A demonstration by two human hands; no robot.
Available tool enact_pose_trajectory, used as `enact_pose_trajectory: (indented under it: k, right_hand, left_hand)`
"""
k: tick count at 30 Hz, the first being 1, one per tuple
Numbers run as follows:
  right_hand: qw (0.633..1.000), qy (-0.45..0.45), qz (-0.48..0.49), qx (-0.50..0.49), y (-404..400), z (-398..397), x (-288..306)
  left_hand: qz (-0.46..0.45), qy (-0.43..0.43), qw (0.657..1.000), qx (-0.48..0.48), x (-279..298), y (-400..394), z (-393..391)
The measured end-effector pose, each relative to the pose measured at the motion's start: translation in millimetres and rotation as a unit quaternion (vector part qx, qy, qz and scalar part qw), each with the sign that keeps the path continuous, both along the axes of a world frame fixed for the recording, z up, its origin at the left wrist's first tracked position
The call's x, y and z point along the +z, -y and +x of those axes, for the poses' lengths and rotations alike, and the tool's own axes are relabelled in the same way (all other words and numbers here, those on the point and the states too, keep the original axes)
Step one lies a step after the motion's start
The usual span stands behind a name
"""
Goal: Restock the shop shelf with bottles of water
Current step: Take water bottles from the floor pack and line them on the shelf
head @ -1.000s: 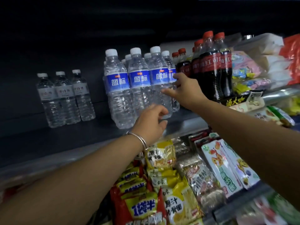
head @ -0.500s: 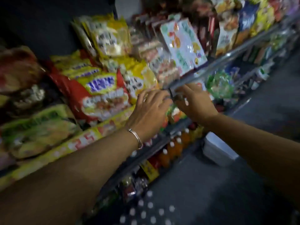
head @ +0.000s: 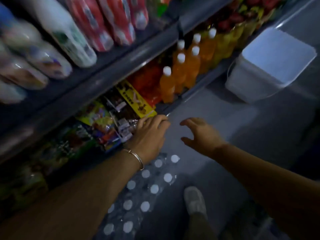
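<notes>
Water bottles (head: 145, 187) on floor, below empty hands (head: 150, 135)

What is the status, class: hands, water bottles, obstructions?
Both hands empty: left hand at shelf edge, right hand open. Pack of water bottles on floor below, untouched. Nothing in the way.

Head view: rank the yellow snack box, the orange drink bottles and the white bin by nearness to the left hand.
From the left hand:
1. Yellow snack box, just above the fingers on the bottom shelf.
2. Orange drink bottles, farther along that shelf.
3. White bin, on the floor, far right.
</notes>
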State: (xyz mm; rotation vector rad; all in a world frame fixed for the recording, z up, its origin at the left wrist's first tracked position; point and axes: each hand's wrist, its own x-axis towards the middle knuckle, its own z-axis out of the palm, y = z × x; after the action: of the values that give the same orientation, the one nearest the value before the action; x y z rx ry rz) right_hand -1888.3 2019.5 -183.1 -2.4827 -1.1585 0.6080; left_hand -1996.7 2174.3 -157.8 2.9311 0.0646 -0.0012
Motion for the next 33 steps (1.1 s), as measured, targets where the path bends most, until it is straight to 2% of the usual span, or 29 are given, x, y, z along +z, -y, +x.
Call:
enact_pose_trajectory:
  k: [5,11,14,16,19,27,33]
  right_hand:
    - [0.995,-0.065,-0.072,0.027,-6,-20,-112]
    - [0.991,-0.119,-0.036,0.045,-73,-32,-175]
    - [0.987,-0.143,-0.004,0.073,-114,-42,-185]
    - [0.985,-0.147,-0.011,0.086,-132,-48,-191]
    - [0.987,-0.137,-0.023,0.084,-147,-50,-200]
    - [0.99,-0.12,-0.009,0.071,-151,-46,-211]
    - [0.993,-0.111,0.031,0.03,-136,-33,-170]
  left_hand:
    - [-0.064,-0.058,0.994,0.07,-100,-13,-14]
    - [-0.105,-0.059,0.978,0.169,-157,-35,-31]
    - [-0.133,-0.058,0.963,0.227,-172,-49,-38]
    - [-0.146,-0.066,0.952,0.259,-180,-57,-41]
    - [-0.211,-0.083,0.927,0.298,-189,-66,-45]
    - [-0.283,-0.06,0.9,0.326,-195,-62,-45]
    - [-0.326,-0.031,0.889,0.321,-158,-56,-37]
